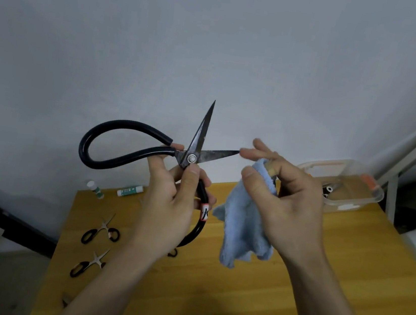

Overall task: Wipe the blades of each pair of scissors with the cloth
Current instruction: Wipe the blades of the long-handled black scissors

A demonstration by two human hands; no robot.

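Two small scissors [101, 232] [89, 263] with dark loop handles are laid near the left edge of the yellow wooden table [316, 290], their thin metal tips directed toward the far edge. Above the table, large scissors [175, 158] with looped black-sleeved handles and dull dark blades are clamped at the pivot by the left hand [172, 200], blades spread, one pointed up and one to the right, where its tip is met by fingers of the right hand [283, 196], in which a soft blue cloth [240, 227] is pinched and left hanging. At the far right corner a clear plastic box [343, 185] is set, its contents too blurred to be told, and two white glue sticks [128, 190] [95, 189] are seen at the far left corner.

Glue sticks [129, 190], clear box [350, 192], wooden table [345, 268]
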